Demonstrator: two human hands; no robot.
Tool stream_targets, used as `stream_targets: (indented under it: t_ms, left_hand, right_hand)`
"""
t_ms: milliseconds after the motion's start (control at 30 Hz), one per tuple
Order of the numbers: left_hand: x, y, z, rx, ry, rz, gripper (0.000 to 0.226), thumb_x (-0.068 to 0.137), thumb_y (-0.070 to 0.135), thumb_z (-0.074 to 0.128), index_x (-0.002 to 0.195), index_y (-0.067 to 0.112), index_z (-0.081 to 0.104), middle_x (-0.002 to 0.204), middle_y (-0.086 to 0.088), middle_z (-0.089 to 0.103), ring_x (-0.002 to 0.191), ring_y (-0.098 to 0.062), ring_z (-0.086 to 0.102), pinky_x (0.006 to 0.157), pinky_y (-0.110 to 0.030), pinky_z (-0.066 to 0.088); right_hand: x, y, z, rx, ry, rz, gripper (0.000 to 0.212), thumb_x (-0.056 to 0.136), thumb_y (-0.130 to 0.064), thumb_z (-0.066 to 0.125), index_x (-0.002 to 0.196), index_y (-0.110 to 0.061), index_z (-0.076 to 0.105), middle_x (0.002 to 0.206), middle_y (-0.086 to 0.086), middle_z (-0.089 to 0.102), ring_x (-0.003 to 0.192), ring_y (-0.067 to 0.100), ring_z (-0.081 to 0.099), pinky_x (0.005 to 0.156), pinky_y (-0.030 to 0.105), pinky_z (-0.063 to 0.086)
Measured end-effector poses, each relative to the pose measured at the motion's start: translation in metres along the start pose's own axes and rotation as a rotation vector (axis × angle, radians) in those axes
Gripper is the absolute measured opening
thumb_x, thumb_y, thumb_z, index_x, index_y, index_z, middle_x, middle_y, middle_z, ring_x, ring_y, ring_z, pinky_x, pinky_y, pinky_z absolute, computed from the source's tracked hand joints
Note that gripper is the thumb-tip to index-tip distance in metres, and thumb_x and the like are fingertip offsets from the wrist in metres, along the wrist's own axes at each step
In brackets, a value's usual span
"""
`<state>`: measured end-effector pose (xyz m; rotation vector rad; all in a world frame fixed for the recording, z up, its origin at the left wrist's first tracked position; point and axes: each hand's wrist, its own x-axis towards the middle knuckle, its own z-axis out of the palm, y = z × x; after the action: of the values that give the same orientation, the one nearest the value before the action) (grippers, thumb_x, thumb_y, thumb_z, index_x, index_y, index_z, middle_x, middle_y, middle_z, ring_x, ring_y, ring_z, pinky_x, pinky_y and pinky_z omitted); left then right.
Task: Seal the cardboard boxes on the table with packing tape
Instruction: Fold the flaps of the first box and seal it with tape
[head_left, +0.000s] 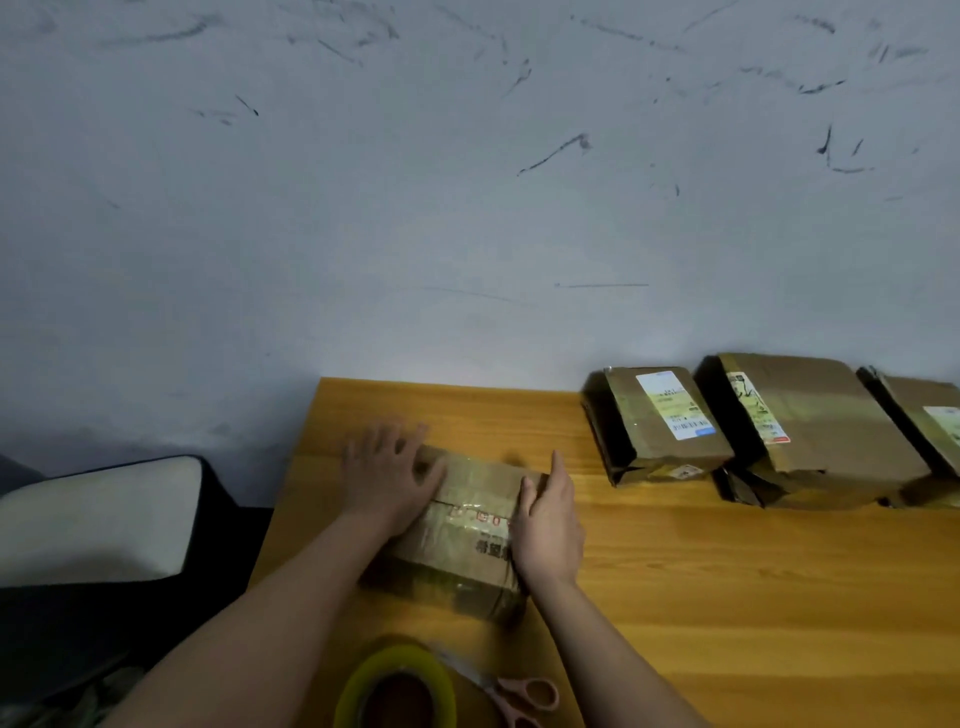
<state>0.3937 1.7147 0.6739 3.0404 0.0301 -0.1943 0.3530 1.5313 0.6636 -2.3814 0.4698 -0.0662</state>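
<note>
Scuffed grey wall (467, 182) behind a wooden table (727, 571). Three taped cardboard parcels (810, 426) with shipping labels lie in a row at the table's far right edge. The cardboard box (462, 525) being sealed sits at the near left of the table, glossy tape across its top. Left hand (387, 475) lies flat on the box's left top, fingers spread and straight. Right hand (548, 525) presses the right side, fingers extended, not gripping. Packing tape roll (395, 686) stands at the near edge, pink-handled scissors (522, 699) just beside it.
</note>
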Motion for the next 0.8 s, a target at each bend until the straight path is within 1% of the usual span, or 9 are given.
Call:
stream_targets:
  t_ms: [100, 167, 233, 333, 433, 533, 600, 667, 800]
  left_hand:
    - [0.001, -0.006, 0.002, -0.243, -0.044, -0.205, 0.058, 0.096, 0.059, 0.023, 0.145, 0.029, 0.03, 0.149, -0.008, 0.036, 0.134, -0.032, 0.035, 0.108, -0.047, 0.031]
    - [-0.003, -0.001, 0.003, -0.453, -0.075, -0.231, 0.05, 0.098, 0.053, 0.029, 0.137, 0.022, 0.036, 0.136, -0.011, 0.046, 0.112, -0.031, 0.053, 0.085, -0.039, 0.047]
    - [-0.008, 0.003, 0.007, -0.564, -0.038, -0.259, 0.045, 0.098, 0.051, 0.033, 0.128, 0.018, 0.039, 0.127, -0.012, 0.047, 0.098, -0.029, 0.055, 0.075, -0.035, 0.044]
    - [-0.007, -0.006, 0.009, -0.738, -0.059, -0.279, 0.038, 0.097, 0.047, 0.042, 0.116, 0.014, 0.041, 0.12, -0.011, 0.048, 0.094, -0.023, 0.049, 0.076, -0.032, 0.037]
    - [-0.004, -0.019, 0.005, -1.188, -0.188, -0.347, 0.038, 0.095, 0.045, 0.051, 0.117, 0.016, 0.04, 0.12, -0.008, 0.05, 0.099, -0.021, 0.048, 0.08, -0.032, 0.036]
    - [-0.004, -0.024, 0.007, -1.391, -0.343, -0.405, 0.052, 0.091, 0.05, 0.054, 0.131, 0.02, 0.04, 0.112, -0.003, 0.056, 0.096, -0.02, 0.055, 0.076, -0.032, 0.044]
    - [-0.003, -0.028, 0.014, -1.49, -0.408, -0.429, 0.068, 0.081, 0.059, 0.06, 0.135, 0.021, 0.044, 0.115, -0.006, 0.063, 0.101, -0.026, 0.061, 0.086, -0.038, 0.05]
    - [-0.002, -0.031, 0.018, -1.571, -0.46, -0.435, 0.067, 0.078, 0.061, 0.062, 0.129, 0.02, 0.053, 0.113, -0.012, 0.068, 0.1, -0.029, 0.065, 0.09, -0.042, 0.051]
    - [-0.004, -0.027, 0.017, -1.651, -0.539, -0.433, 0.047, 0.089, 0.051, 0.054, 0.105, 0.009, 0.066, 0.089, -0.012, 0.071, 0.074, -0.025, 0.068, 0.07, -0.03, 0.052]
  right_hand:
    - [0.005, -0.007, 0.0, -0.326, 0.012, -0.262, 0.047, 0.101, -0.025, 0.029, 0.148, -0.024, 0.032, 0.157, 0.001, 0.028, 0.144, 0.02, 0.024, 0.11, 0.041, 0.027]
    - [0.01, -0.018, 0.001, -0.455, -0.026, -0.343, 0.051, 0.095, -0.034, 0.018, 0.132, -0.023, 0.051, 0.142, 0.001, 0.048, 0.133, 0.021, 0.038, 0.104, 0.042, 0.031]
    - [0.014, -0.023, 0.003, -0.516, -0.049, -0.325, 0.049, 0.096, -0.043, 0.02, 0.12, -0.023, 0.058, 0.125, -0.001, 0.058, 0.12, 0.021, 0.045, 0.099, 0.041, 0.032]
    - [0.016, -0.02, 0.004, -0.482, -0.056, -0.265, 0.045, 0.098, -0.05, 0.031, 0.122, -0.022, 0.056, 0.126, 0.001, 0.055, 0.12, 0.021, 0.042, 0.098, 0.04, 0.034]
    - [0.02, -0.018, 0.0, -0.202, -0.017, -0.091, 0.047, 0.097, -0.049, 0.041, 0.132, -0.019, 0.051, 0.135, 0.002, 0.048, 0.125, 0.022, 0.04, 0.101, 0.037, 0.035]
    - [0.03, -0.011, -0.002, 0.229, -0.086, 0.046, 0.045, 0.093, -0.036, 0.059, 0.133, -0.019, 0.048, 0.135, 0.0, 0.049, 0.12, 0.018, 0.047, 0.102, 0.035, 0.042]
    - [0.032, -0.005, -0.006, 0.599, -0.205, 0.179, 0.05, 0.09, -0.028, 0.066, 0.134, -0.02, 0.045, 0.133, 0.002, 0.049, 0.112, 0.018, 0.055, 0.094, 0.039, 0.051]
    - [0.032, -0.001, -0.011, 0.861, -0.314, 0.275, 0.055, 0.089, -0.02, 0.068, 0.137, -0.021, 0.041, 0.131, 0.002, 0.048, 0.105, 0.017, 0.058, 0.082, 0.033, 0.054]
    - [0.035, 0.007, -0.01, 1.074, -0.435, 0.376, 0.063, 0.088, -0.017, 0.068, 0.143, -0.022, 0.038, 0.137, 0.001, 0.045, 0.108, 0.018, 0.058, 0.079, 0.033, 0.054]
